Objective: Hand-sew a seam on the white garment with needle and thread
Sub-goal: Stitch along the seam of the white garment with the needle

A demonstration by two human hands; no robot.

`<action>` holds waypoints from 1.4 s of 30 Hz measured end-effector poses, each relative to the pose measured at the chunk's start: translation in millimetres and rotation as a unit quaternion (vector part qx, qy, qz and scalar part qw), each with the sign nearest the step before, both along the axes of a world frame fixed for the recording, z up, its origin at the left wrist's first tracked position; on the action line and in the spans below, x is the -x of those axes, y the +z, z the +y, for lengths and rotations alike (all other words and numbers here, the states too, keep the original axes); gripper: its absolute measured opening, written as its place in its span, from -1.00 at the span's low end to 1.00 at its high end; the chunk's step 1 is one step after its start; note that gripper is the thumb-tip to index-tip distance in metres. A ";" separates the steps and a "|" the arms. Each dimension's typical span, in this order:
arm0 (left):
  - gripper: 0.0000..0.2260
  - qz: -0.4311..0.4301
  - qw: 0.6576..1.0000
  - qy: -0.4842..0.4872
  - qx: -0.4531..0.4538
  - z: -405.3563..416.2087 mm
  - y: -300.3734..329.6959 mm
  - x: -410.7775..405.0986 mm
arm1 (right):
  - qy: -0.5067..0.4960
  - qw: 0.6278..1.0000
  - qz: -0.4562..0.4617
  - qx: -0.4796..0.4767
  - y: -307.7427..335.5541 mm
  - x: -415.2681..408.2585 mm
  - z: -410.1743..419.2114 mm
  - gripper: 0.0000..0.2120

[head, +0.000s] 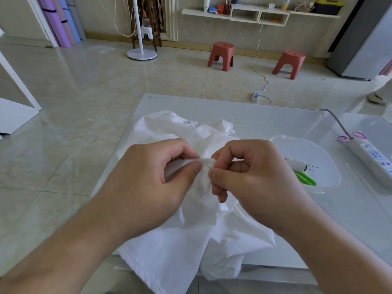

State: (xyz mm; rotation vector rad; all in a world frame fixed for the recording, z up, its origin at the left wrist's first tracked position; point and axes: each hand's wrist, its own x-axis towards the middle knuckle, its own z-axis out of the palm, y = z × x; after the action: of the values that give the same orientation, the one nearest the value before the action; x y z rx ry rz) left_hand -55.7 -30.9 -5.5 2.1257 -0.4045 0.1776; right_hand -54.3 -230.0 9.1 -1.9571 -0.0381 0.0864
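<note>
Needle (209,165) sits at the pinched fold, long axis running roughly left-right, only a short dark sliver visible between both thumbs. Left hand (157,179) pinches the fold of the white garment (169,247), thumb on top. Right hand (252,177), just right of the fold, pinches the needle's near end, so it is the nearer hand for the pull. Hands nearly touching. Garment lies bunched on the desk (265,122), front edge hanging off. Thread not discernible. Clear tray (331,183) right of the fold holds green scissors (305,178).
</note>
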 end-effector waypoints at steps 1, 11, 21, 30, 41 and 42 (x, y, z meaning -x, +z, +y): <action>-0.92 -0.003 1.000 -0.001 -0.003 -0.2 0.3 0.3 | -0.005 1.000 0.001 0.004 -0.4 -0.2 0.3 -0.76; -0.91 -0.008 1.000 -0.013 -0.021 -1.1 2.1 0.6 | -0.025 0.998 -0.003 0.062 -2.5 0.7 -0.3 -0.77; -0.91 0.000 1.000 0.018 -0.021 -0.6 2.4 -0.2 | 0.006 0.999 0.003 0.032 -0.2 -2.6 -5.3 -0.82; -0.90 0.016 1.000 0.003 -0.021 -0.2 3.6 -1.5 | 0.045 0.999 0.001 0.027 -2.4 -8.2 -11.5 -0.80; -0.90 0.043 0.998 -0.024 -0.029 0.5 2.9 -0.8 | 0.123 0.988 -0.043 0.077 -5.3 -13.5 -20.6 -0.75; -0.90 0.046 0.998 -0.029 -0.029 0.8 3.1 -1.0 | 0.125 0.988 -0.043 0.078 -6.0 -14.0 -20.9 -0.75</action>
State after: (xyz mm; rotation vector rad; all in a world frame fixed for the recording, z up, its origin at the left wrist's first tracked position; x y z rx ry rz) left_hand -54.7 -30.1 -2.4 2.1668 -0.4214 0.0356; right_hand -40.3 -250.9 3.1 -2.1045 -0.3441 0.1740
